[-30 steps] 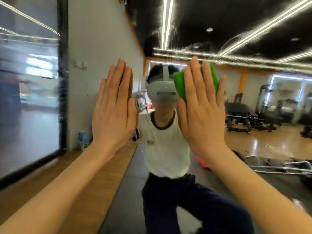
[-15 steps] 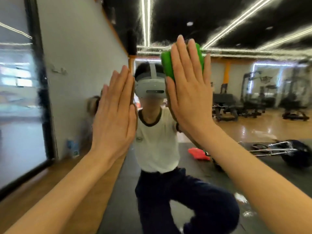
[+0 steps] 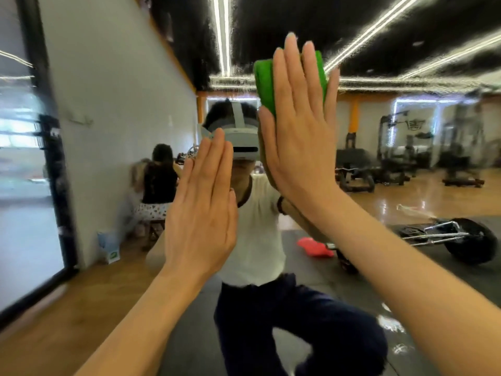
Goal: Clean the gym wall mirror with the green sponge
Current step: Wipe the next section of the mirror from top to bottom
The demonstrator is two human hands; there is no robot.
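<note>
At a gym wall mirror (image 3: 113,85), a person's left hand (image 3: 202,210) lies flat against the glass, fingers straight and together. Beside it and higher, the right hand (image 3: 298,131) presses the green sponge (image 3: 264,82) to the mirror with straight, slightly spread fingers. A barbell (image 3: 447,234) is reflected at right.

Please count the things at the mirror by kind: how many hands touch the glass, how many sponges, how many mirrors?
Hands flat on the glass: 2, left hand and right hand
Green sponge: 1
Mirror: 1
Total: 4
</note>
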